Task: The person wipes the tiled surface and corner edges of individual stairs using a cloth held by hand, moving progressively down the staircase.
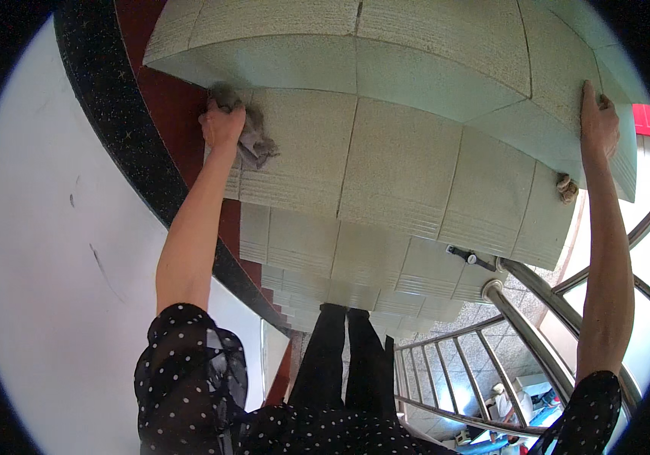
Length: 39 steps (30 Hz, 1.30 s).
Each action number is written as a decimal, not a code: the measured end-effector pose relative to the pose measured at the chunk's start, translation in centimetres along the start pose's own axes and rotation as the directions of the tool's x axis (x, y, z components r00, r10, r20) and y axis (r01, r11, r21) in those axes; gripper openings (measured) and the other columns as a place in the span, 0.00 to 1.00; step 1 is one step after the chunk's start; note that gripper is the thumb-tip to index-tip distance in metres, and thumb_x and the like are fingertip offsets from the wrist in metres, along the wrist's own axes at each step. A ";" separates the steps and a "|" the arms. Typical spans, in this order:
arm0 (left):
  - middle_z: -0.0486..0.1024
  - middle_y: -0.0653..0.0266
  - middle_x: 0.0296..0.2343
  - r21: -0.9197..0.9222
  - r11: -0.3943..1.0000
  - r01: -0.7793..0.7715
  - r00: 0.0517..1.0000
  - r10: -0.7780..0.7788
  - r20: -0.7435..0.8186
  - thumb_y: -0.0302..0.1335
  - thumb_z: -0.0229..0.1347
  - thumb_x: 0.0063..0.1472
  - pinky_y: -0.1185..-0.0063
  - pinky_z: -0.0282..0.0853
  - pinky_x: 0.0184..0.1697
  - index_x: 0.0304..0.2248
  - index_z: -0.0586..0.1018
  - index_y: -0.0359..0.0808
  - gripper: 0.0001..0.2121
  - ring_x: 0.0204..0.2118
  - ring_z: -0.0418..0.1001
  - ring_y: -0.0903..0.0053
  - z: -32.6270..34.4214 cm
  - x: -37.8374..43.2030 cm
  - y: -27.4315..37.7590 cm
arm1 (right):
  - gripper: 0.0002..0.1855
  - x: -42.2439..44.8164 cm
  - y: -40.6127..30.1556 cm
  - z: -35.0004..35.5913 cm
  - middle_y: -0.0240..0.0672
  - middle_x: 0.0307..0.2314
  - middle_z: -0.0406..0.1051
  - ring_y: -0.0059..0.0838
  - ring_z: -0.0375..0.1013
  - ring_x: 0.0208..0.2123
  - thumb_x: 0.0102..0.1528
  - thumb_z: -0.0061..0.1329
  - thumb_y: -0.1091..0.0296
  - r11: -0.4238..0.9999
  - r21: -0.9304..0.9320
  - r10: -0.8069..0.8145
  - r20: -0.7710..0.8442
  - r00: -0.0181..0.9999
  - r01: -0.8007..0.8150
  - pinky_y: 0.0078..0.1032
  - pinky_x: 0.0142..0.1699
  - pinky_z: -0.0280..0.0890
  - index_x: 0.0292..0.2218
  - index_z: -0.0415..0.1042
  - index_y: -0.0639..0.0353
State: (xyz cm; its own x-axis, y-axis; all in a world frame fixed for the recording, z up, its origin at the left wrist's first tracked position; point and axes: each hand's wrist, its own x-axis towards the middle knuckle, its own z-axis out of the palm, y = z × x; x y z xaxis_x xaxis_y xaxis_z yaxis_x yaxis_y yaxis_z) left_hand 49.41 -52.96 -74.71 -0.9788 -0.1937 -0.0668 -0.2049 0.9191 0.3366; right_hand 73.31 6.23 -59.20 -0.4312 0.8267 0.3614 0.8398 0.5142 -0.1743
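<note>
My left hand [223, 122] is closed on a grey-brown cloth [255, 139], at the left end of a tiled stair tread [296, 136], close to the riser above it. Part of the cloth hangs out to the right over the tread. Far to the right, my right hand [599, 122] rests on the edge of the step above, with nothing seen in it. Just below it, a small crumpled brown thing [566, 189] lies at the right end of the tread. A wristwatch with a dark strap [471, 258] lies on a lower step beside the railing.
A white wall [63, 244] with a black speckled stone border [131, 131] curves along the left. Metal railings [535, 318] run down the right side. Lower steps [302, 239] descend towards my legs. Far below, beyond the bars, people [515, 406] are partly visible on the lower floor.
</note>
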 end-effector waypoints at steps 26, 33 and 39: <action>0.67 0.49 0.42 -0.597 0.324 -0.734 0.377 0.925 0.038 0.24 0.54 0.49 0.59 0.65 0.49 0.48 0.73 0.34 0.23 0.46 0.66 0.52 8.4 -23.9 21.6 | 0.44 -0.4 -1.9 -1.0 0.47 0.49 0.70 0.47 0.67 0.54 0.47 0.43 0.26 0.999 0.001 0.041 0.010 0.999 -0.041 0.41 0.57 0.59 0.54 0.70 0.51; 0.67 0.49 0.42 -0.129 0.783 -0.608 0.759 0.527 -0.383 0.25 0.55 0.55 0.63 0.60 0.52 0.47 0.69 0.29 0.19 0.47 0.65 0.56 2.1 -9.8 4.9 | 0.34 -1.4 -2.8 -2.4 0.46 0.51 0.68 0.44 0.67 0.54 0.53 0.47 0.43 0.996 0.012 0.084 0.010 0.996 -0.084 0.41 0.58 0.59 0.54 0.68 0.55; 0.68 0.48 0.47 0.001 0.618 -0.786 0.599 0.762 -0.246 0.25 0.53 0.56 0.60 0.58 0.55 0.46 0.71 0.30 0.18 0.49 0.65 0.56 11.7 -20.3 12.6 | 0.32 -4.1 -3.4 -4.3 0.51 0.49 0.67 0.49 0.62 0.55 0.56 0.42 0.46 0.995 0.087 0.049 -0.020 0.999 -0.047 0.42 0.61 0.53 0.51 0.68 0.66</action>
State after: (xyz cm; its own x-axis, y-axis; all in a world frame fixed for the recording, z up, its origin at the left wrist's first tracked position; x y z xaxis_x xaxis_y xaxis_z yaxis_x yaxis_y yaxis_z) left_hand 66.67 -33.43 -80.07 -0.7411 0.5000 0.4480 0.6430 0.7206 0.2594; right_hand 73.68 0.10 -56.13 -0.3829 0.8462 0.3705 0.8272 0.4926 -0.2702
